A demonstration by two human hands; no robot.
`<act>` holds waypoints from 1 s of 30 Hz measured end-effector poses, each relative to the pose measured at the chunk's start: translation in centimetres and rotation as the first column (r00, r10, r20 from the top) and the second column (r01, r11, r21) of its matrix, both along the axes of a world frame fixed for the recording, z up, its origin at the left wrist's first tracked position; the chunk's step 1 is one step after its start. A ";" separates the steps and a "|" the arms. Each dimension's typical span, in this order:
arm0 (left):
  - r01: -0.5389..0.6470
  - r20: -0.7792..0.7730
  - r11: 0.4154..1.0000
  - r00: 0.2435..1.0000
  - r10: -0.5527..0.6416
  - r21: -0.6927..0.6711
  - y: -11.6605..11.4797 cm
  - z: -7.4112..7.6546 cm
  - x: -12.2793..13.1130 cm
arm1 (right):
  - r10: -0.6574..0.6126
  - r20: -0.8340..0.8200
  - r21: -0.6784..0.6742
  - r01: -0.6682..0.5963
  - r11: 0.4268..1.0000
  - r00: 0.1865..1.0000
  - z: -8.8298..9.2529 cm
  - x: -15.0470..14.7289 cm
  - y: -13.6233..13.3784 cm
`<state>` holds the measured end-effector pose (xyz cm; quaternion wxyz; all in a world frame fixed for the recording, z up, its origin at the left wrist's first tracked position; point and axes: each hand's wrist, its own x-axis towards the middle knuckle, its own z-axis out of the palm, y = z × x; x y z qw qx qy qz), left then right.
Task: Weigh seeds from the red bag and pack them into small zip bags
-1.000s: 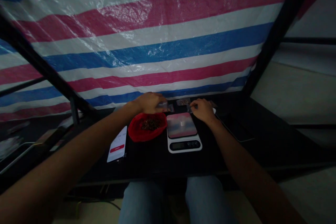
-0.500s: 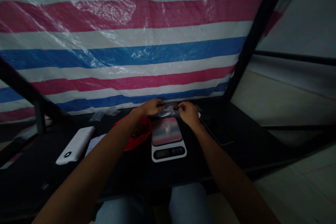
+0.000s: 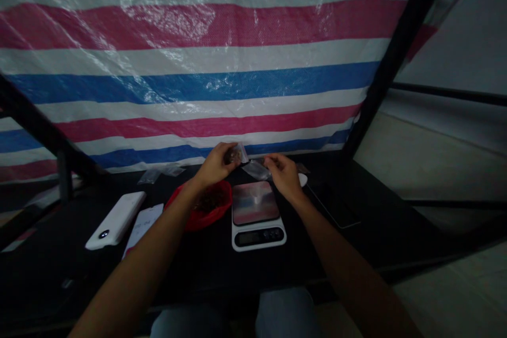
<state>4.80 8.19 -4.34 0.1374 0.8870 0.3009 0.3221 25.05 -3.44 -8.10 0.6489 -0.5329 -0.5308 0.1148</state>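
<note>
My left hand (image 3: 215,166) is closed on a small zip bag (image 3: 237,153) with brownish bits inside, lifted behind the red bag. My right hand (image 3: 285,173) has its fingers pinched at the edge of a clear plastic bag (image 3: 256,170), which looks flat. Between my forearms lies a white kitchen scale (image 3: 259,237) with a shiny metal top; a small clear piece sits on that top. Left of the scale, an open red plastic bag (image 3: 217,216) holds small brown pieces, partly covered by my left forearm.
On the black table (image 3: 222,269), a white power bank (image 3: 116,220) and a lit phone (image 3: 144,224) lie at left. Clear bags (image 3: 150,175) lie at the back left. A dark phone (image 3: 336,206) and a white round object (image 3: 303,179) are at right. A striped tarp (image 3: 222,84) hangs behind.
My left hand has drawn back and up a little, and the filled zip bag now shows in it. My right hand stays at the clear bag. The view has shifted slightly.
</note>
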 end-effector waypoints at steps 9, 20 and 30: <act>0.136 0.201 0.984 0.967 -0.156 0.112 -6.6 -2.4 0.1 | 0.337 -0.200 -0.104 -0.362 0.926 0.920 1.1 -1.8 -0.9; 0.157 0.352 0.957 0.934 -0.063 -0.243 -10.8 1.3 -0.9 | 0.551 -0.390 -0.089 -0.625 0.775 0.738 2.4 -3.1 -2.8; 0.174 0.168 0.949 0.977 -0.133 -0.264 -10.4 1.3 -1.4 | 0.559 -0.332 -0.168 -0.630 0.758 0.760 2.7 -4.1 -3.2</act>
